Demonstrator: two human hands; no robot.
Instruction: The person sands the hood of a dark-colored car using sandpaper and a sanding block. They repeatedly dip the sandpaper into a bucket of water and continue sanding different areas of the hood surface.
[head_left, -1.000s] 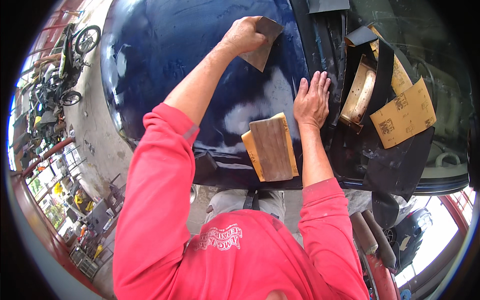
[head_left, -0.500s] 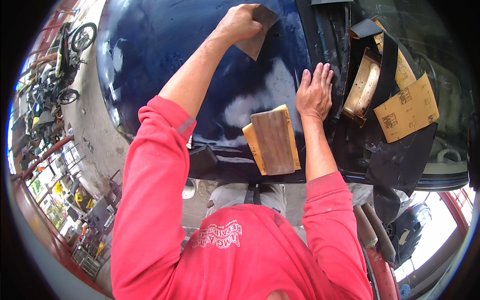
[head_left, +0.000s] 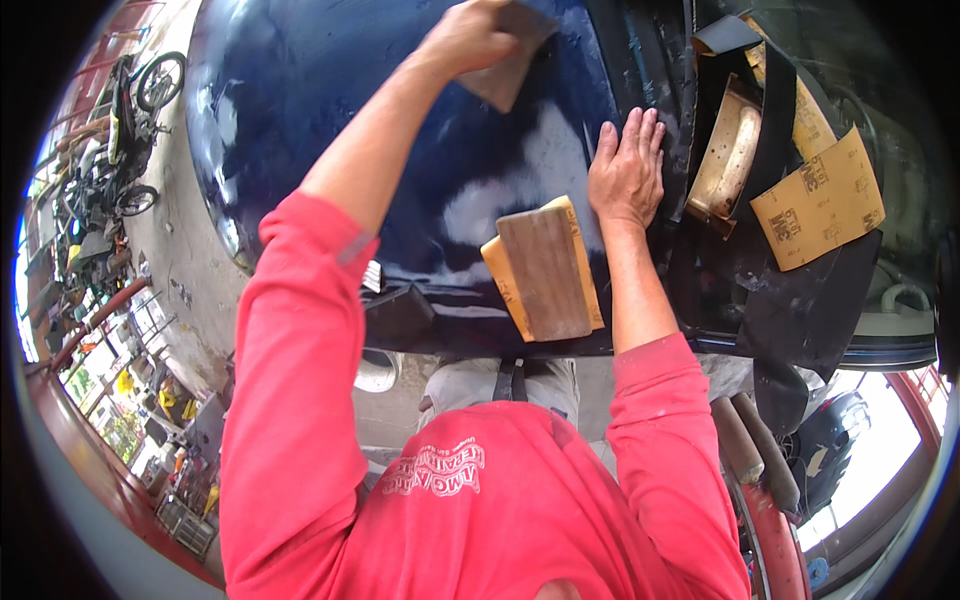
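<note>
My left hand (head_left: 470, 38) is closed on a grey-brown rectangular sheet of sandpaper (head_left: 508, 75), near the top edge of the view. The sheet lies against the dark blue car hood (head_left: 330, 130), and my hand partly covers it. My right hand (head_left: 628, 175) rests flat at the hood's right border, its fingers stretched out and holding nothing. Between my arms, a brown sanding block (head_left: 545, 275) sits on a piece of yellow-backed sandpaper (head_left: 508, 283). Pale cloudy patches (head_left: 550, 150) show on the hood's surface.
On the right, by the windshield (head_left: 870, 90), lie a worn metal sanding tool (head_left: 725, 160), another yellow-backed sandpaper sheet (head_left: 820, 200) and dark sheets (head_left: 810, 300). A black block (head_left: 400, 315) sits at the hood's near edge. Motorcycles (head_left: 125, 130) stand far left.
The sandpaper and my left hand have shifted slightly up and left in view. My right hand stays flat; the whole scene has moved a little upward.
</note>
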